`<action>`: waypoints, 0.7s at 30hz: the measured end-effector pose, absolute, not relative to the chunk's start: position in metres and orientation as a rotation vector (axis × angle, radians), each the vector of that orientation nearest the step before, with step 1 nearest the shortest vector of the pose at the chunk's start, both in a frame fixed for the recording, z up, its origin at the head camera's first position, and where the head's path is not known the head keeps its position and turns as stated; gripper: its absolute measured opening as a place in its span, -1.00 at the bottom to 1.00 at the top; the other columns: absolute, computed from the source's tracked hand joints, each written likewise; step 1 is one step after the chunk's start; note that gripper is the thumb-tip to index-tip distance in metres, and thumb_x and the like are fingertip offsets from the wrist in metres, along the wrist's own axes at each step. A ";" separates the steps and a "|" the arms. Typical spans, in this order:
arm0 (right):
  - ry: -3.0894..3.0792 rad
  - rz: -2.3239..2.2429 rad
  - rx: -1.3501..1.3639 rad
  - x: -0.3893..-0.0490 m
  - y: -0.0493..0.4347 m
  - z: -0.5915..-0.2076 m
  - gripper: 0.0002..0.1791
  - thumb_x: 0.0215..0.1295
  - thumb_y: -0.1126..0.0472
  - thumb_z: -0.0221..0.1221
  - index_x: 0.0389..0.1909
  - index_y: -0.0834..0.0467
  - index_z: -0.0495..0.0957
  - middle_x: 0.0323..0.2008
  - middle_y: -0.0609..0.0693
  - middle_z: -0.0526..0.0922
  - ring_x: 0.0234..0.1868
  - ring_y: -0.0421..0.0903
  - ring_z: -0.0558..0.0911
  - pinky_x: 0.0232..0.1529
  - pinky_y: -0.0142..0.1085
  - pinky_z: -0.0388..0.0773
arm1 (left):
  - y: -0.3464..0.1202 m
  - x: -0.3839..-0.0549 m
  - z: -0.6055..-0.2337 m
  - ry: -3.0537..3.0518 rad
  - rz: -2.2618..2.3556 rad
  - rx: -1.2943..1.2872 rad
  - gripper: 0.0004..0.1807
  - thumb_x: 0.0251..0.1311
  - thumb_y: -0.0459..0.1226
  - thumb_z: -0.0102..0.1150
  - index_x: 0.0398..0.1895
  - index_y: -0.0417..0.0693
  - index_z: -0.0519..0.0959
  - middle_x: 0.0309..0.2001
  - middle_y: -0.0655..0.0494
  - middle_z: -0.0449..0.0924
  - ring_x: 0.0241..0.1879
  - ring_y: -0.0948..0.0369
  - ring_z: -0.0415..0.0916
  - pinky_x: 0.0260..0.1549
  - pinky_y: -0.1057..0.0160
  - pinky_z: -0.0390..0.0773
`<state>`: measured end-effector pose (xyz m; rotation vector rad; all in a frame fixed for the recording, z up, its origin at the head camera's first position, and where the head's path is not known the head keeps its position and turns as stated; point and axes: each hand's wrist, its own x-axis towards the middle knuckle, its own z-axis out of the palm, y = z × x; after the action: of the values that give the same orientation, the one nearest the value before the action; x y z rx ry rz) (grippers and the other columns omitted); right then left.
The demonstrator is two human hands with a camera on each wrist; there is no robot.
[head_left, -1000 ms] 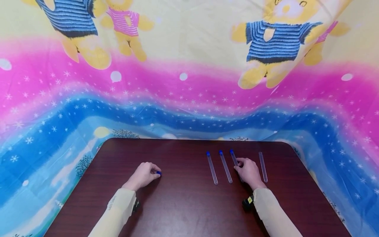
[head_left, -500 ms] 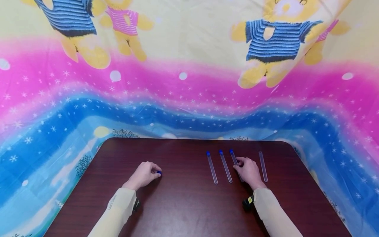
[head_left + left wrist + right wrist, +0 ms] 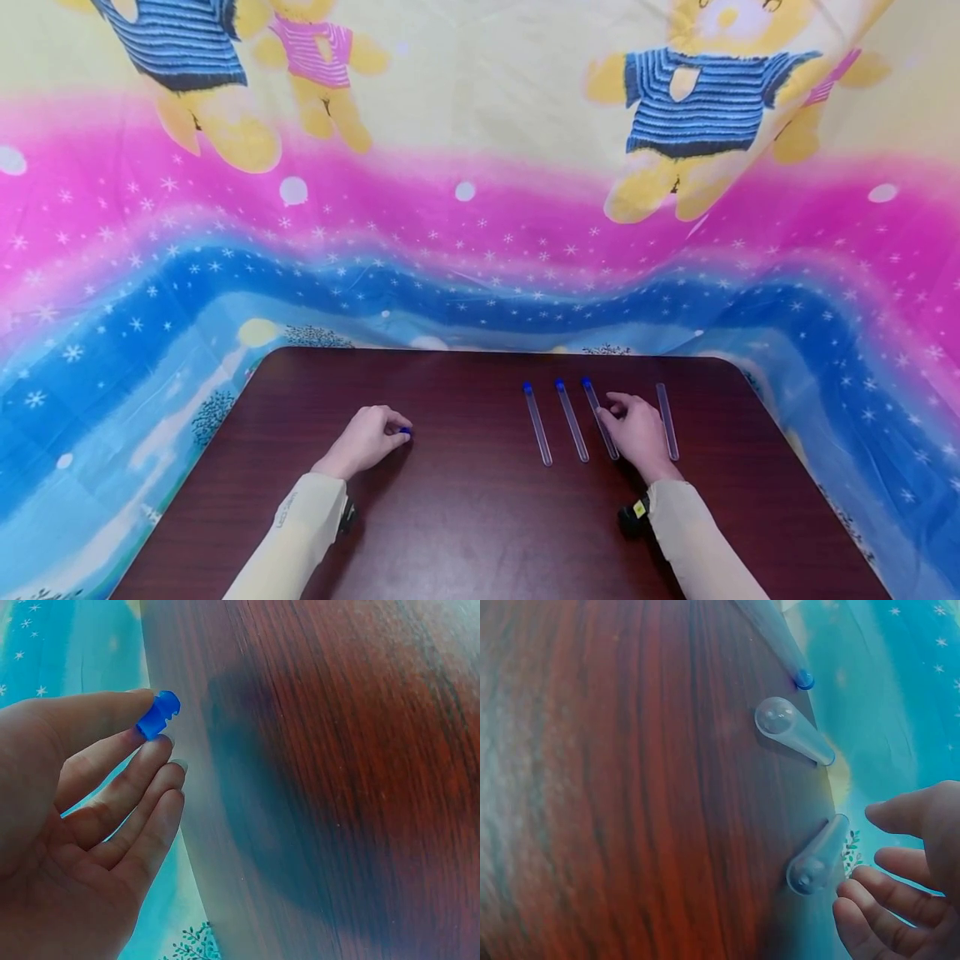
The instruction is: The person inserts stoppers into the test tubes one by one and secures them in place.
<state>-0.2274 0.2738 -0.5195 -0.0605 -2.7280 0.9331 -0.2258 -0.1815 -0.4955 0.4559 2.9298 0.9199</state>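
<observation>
My left hand (image 3: 367, 439) pinches a small blue cap (image 3: 157, 716) between thumb and fingertips, above the left part of the table. My right hand (image 3: 636, 432) has its fingers loosely spread and holds nothing. It hovers between a clear test tube with a blue cap (image 3: 589, 392) on its left and an uncapped test tube (image 3: 663, 402) on its right. Two more blue-capped test tubes, one farther left (image 3: 537, 425) and one nearer (image 3: 572, 423), lie alongside. In the right wrist view, a clear tube (image 3: 817, 855) lies close beside my fingers.
The dark red-brown wooden table (image 3: 465, 517) has rounded far corners. Around it hangs a cloth (image 3: 465, 242) printed with bears and snowflakes, close behind the far edge. All the tubes lie roughly parallel on the right half.
My right hand has let go of the third capped tube and shifted slightly right, leaving that tube lying in view. My left hand keeps the cap and has barely moved.
</observation>
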 end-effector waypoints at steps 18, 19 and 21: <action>-2.637 0.831 -0.104 -0.222 0.293 -0.512 -0.55 0.32 0.16 0.36 0.14 0.33 0.63 -0.20 0.22 0.66 -0.26 0.11 0.63 -0.21 0.09 0.55 | -0.180 -0.228 -0.497 2.947 0.929 0.468 -0.83 0.22 -0.35 0.42 -0.13 -0.10 0.79 -0.31 0.20 0.61 -0.32 0.28 0.52 -0.23 0.17 0.58; -2.634 0.828 -0.108 -0.221 0.294 -0.512 -0.54 0.32 0.16 0.36 0.15 0.33 0.62 -0.19 0.23 0.66 -0.25 0.12 0.63 -0.20 0.10 0.54 | -0.180 -0.228 -0.497 2.948 0.934 0.471 -0.83 0.23 -0.35 0.41 -0.12 -0.10 0.78 -0.31 0.20 0.60 -0.32 0.27 0.52 -0.23 0.17 0.58; -2.626 0.820 -0.114 -0.221 0.297 -0.511 -0.54 0.32 0.17 0.36 0.15 0.34 0.61 -0.17 0.25 0.66 -0.23 0.14 0.63 -0.19 0.12 0.54 | -0.180 -0.227 -0.496 2.951 0.942 0.477 -0.82 0.23 -0.36 0.41 -0.11 -0.11 0.78 -0.33 0.21 0.58 -0.32 0.27 0.52 -0.23 0.17 0.58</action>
<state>-0.2208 0.2968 -0.5107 -0.1137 -2.6257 0.8198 -0.2275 -0.1797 -0.4961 0.4771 2.9510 0.9421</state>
